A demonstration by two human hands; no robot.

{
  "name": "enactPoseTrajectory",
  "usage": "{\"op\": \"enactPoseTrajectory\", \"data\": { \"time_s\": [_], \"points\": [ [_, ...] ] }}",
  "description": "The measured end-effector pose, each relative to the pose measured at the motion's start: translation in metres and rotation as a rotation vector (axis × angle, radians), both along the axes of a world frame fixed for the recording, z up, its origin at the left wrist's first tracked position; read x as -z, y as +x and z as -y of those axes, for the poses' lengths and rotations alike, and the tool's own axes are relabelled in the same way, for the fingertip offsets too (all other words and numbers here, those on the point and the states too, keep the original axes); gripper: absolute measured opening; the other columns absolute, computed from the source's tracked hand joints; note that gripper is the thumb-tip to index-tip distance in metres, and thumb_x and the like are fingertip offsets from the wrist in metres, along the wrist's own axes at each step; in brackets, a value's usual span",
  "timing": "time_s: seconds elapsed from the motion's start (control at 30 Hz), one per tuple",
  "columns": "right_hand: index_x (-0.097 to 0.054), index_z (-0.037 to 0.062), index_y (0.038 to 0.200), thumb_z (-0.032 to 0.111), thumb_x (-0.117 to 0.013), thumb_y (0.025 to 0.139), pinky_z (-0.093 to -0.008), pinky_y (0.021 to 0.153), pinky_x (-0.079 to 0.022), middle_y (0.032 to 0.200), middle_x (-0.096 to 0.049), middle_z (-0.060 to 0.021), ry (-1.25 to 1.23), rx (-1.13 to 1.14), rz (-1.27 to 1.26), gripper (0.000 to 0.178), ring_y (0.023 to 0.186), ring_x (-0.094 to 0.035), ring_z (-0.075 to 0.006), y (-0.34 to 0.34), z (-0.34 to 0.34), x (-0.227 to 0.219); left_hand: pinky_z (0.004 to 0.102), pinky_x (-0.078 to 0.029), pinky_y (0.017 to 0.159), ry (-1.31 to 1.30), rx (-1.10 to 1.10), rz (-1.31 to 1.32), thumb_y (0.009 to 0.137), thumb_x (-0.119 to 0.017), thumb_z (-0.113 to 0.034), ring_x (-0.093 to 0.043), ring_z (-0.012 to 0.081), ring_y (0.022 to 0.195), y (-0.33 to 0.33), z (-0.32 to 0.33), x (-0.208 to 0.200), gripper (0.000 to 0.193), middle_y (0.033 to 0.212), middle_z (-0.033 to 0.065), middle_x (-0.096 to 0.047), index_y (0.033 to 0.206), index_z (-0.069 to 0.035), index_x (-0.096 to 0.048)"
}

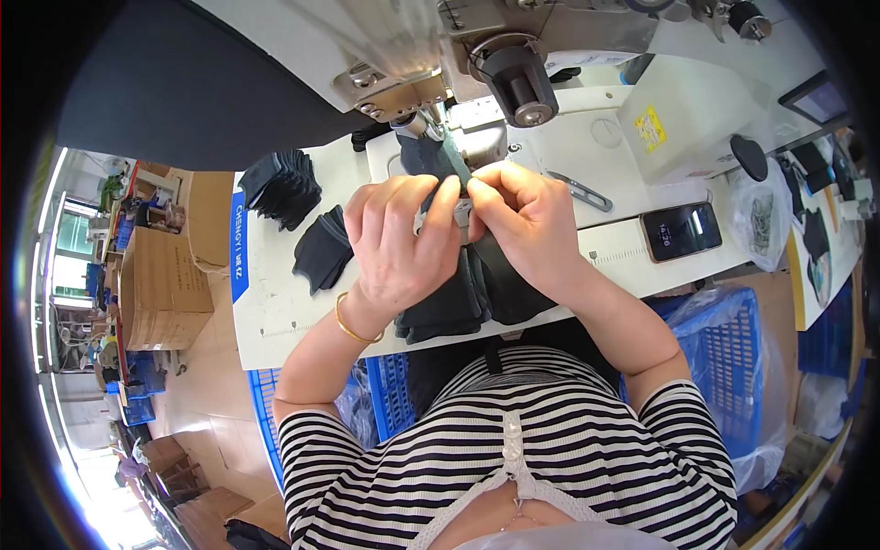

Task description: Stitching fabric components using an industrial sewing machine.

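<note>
Both my hands meet in front of the sewing machine's needle area [438,117]. Between finger and thumb, my left hand [401,234] pinches a dark fabric piece [449,158] that runs up toward the presser foot. From the other side, my right hand [527,220] grips the same piece, its fingertips close to the left ones. Below my hands, a stack of black fabric pieces [445,307] lies at the table's front edge, partly covered by them. Further left are a small dark fabric stack [324,247] and a larger fanned one [280,188].
Right of my hands, thread snips [583,191] and a phone [680,231] lie on the white table [284,316]. A clear plastic bag [761,225] hangs at the right edge. Blue baskets [720,367] stand below; cardboard boxes [165,289] are at the left.
</note>
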State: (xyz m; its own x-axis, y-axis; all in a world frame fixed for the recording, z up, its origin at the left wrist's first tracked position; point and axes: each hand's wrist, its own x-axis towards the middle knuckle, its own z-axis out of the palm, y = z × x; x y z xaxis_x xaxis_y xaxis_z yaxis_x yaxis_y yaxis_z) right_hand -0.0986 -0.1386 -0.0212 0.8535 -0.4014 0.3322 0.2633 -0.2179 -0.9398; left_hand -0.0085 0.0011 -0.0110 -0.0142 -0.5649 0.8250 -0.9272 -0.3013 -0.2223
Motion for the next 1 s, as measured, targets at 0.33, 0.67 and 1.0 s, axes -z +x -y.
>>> {"op": "enactPoseTrajectory", "data": {
  "time_s": [0.33,0.67,1.0],
  "points": [
    [-0.066,-0.0008,0.084,0.015,-0.058,0.094,-0.0234,0.051,-0.046,0.060,-0.063,-0.0039,0.126,0.009,0.004,0.020,0.054,-0.059,-0.0070,0.006,-0.008,0.000,0.0365,-0.054,0.080,-0.020,0.152,0.128,0.065,-0.069,-0.001,-0.065,0.0226,0.083,0.022,-0.002,0.003,0.029,0.093,0.0091,-0.068,0.093,0.002,-0.074],
    [-0.068,-0.0009,0.095,0.015,-0.057,0.099,-0.0199,0.048,-0.035,0.062,-0.063,-0.0024,0.176,-0.017,0.028,0.020,0.053,-0.049,-0.0019,0.017,-0.006,0.006,0.0383,-0.054,0.080,-0.024,0.170,0.127,0.057,-0.066,-0.005,-0.065,0.0246,0.085,0.039,0.004,0.002,0.037,0.095,0.0108,-0.068,0.093,0.003,-0.073],
    [-0.069,-0.0003,0.092,0.014,-0.057,0.096,-0.0217,0.049,-0.038,0.060,-0.064,-0.0028,0.215,-0.026,-0.038,0.019,0.052,-0.052,-0.0027,0.010,-0.009,0.002,0.0369,-0.053,0.081,-0.081,0.195,0.136,0.060,-0.069,-0.001,-0.064,0.0228,0.085,0.064,0.013,0.003,0.033,0.092,0.0074,-0.067,0.093,0.002,-0.073]
  ]
}}
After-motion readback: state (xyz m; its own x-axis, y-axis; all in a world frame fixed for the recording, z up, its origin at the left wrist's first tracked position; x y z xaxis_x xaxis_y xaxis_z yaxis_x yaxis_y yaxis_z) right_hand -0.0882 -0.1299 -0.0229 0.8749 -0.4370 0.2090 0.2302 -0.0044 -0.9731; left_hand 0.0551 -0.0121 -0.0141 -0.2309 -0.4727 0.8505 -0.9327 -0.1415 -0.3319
